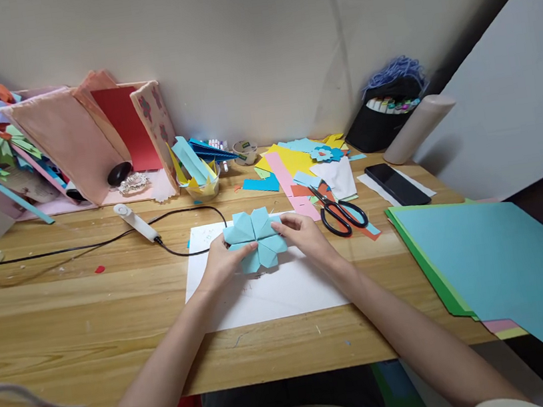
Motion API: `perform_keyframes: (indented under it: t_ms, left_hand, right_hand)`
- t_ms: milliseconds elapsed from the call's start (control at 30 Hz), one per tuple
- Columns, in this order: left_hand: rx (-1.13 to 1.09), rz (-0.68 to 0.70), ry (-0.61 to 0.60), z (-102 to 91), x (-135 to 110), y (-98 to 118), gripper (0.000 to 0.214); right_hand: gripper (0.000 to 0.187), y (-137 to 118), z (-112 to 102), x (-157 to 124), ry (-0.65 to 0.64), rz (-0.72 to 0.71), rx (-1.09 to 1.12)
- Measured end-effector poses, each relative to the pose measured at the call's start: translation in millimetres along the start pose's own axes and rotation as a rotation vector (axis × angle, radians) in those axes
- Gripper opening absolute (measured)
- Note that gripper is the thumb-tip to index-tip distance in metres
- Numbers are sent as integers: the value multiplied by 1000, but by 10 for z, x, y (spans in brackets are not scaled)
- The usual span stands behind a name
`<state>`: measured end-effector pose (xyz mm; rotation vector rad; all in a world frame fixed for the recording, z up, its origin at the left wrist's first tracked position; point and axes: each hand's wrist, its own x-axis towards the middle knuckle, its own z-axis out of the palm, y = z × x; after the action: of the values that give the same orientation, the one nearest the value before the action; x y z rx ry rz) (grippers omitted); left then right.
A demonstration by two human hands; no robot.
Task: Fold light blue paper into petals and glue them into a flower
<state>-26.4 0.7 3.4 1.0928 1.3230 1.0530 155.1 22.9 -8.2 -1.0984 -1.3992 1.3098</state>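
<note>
A light blue folded paper flower (266,248) is held up above a white sheet of paper (285,299). My left hand (224,261) grips its left side, with the thumb lying across the petals near the middle. On the opposite side, my right hand (303,234) pinches the right-hand petals between thumb and fingers. The fingers behind the flower are partly hidden. Faint pencil marks show on the white sheet beneath.
Black-handled scissors (338,214) lie right of my hands, among coloured paper scraps (288,160). A phone (397,184) and a stack of coloured paper (490,247) are farther right. A white corded device (137,223) lies left; a tub of paper pieces (204,187) stands behind.
</note>
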Motion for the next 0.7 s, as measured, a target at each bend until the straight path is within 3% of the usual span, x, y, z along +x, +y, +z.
perform_keyframes:
  t_ms: [400,700]
  left_hand:
    - [11,43,12,32,-20,-35,45]
    - [15,64,-28,1,-1,-46,45]
  right_hand:
    - [26,1,-32,-36,33,107,-12]
    - [22,-84,-10,-54,3,78,18]
